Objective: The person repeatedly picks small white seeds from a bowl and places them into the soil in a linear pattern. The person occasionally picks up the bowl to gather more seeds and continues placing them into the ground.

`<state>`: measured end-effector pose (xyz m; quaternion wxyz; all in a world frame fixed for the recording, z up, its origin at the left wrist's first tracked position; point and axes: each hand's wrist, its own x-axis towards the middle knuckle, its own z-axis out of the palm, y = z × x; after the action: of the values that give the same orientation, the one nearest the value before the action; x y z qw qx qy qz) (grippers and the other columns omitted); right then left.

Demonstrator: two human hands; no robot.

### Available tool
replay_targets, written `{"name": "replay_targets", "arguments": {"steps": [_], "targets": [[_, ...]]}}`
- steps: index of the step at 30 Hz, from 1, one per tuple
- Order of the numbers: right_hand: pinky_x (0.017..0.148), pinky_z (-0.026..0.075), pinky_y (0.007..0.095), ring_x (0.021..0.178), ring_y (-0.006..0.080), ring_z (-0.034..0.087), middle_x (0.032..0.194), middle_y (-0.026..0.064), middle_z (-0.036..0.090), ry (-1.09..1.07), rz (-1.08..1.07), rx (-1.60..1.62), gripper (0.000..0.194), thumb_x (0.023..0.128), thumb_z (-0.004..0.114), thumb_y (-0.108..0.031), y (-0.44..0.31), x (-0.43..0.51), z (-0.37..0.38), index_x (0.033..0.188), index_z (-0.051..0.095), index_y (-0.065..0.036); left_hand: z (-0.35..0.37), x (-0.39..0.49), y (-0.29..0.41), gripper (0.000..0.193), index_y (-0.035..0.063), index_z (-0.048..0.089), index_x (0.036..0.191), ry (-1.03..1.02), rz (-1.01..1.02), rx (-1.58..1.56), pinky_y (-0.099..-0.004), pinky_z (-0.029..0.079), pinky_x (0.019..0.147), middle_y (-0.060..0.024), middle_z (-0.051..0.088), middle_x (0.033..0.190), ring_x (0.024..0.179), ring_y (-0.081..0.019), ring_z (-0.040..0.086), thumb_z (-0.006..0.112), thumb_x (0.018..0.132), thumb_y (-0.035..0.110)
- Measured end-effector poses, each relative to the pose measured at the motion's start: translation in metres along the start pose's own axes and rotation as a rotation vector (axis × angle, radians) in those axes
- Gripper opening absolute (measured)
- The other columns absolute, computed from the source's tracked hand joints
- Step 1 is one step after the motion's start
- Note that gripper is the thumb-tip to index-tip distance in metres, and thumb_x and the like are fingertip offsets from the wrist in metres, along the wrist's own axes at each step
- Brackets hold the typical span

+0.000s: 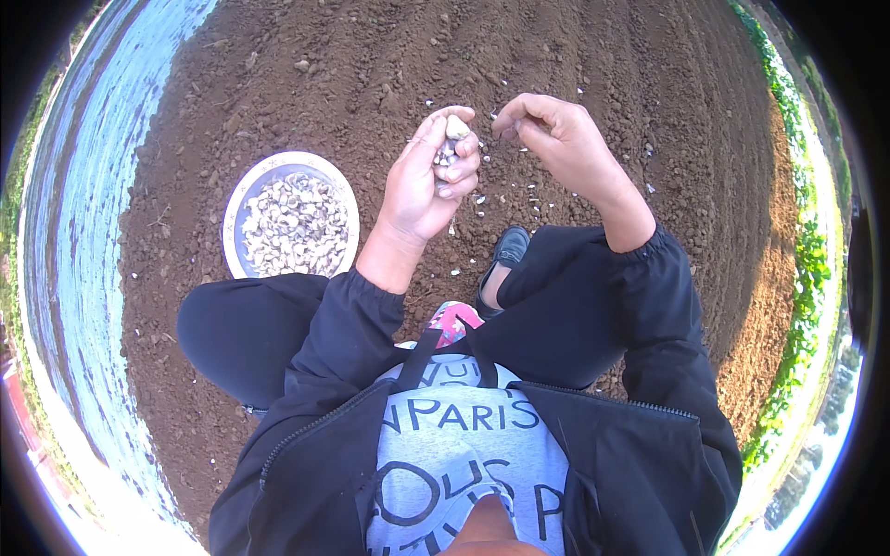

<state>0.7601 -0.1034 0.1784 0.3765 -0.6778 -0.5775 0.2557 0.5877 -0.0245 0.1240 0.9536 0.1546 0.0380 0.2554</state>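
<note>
My left hand [424,184] is curled around a partly broken garlic bulb [457,128], with pale cloves and a bit of stem showing between the fingers. To its right, my right hand [567,142] hovers over the soil with fingers bent and thumb drawn in. Its fingertips face away, so whether a small piece sits between them is hard to see. Beside my left knee, a white basin [231,240] with a patterned rim holds a heap of separated garlic cloves [295,222].
Tilled brown soil [313,90] in shallow ridges spreads ahead, dotted with small white bits [534,201]. A pale plastic sheet [104,229] covers ground at the left. Green plants [810,278] line the right side. My dark shoe [511,247] rests on the soil below the hands.
</note>
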Motion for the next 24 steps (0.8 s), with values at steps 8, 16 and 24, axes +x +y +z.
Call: {"name": "replay_targets", "arguments": {"steps": [8,16,24], "targets": [[0.069,0.050,0.0311,0.075,0.0201,0.062,0.087,0.0121,0.066,0.042,-0.056,0.115,0.032,0.082,0.067,-0.029,-0.003,-0.006,0.010,0.100,0.067,-0.002,0.005,0.011,-0.015,0.023,0.0083,0.048,0.120,-0.001,0.051,0.164,-0.0147,0.032,0.043,-0.0031,0.050,0.085,0.057,-0.0032,0.040,0.039,0.101,0.020],[0.072,0.051,0.0320,0.080,0.0215,0.066,0.088,0.0135,0.069,0.453,-0.113,0.126,0.029,0.085,0.065,-0.024,-0.007,-0.045,-0.063,0.102,0.067,-0.002,-0.024,0.020,-0.020,0.033,-0.0037,0.043,0.126,0.046,-0.080,0.074,-0.0172,0.035,0.041,-0.0068,0.047,0.092,0.060,-0.0065,0.040,0.043,0.095,0.006],[0.058,0.045,0.0225,0.065,0.0079,0.052,0.084,0.0015,0.060,1.188,0.640,0.716,0.026,0.088,0.056,-0.007,0.189,-0.289,-0.053,0.113,0.059,0.001,-0.050,0.030,-0.031,0.033,-0.0058,0.046,0.118,0.147,-0.201,0.150,-0.0182,0.036,0.044,-0.0137,0.048,0.107,0.063,-0.0088,0.040,0.043,0.085,-0.002]]}}
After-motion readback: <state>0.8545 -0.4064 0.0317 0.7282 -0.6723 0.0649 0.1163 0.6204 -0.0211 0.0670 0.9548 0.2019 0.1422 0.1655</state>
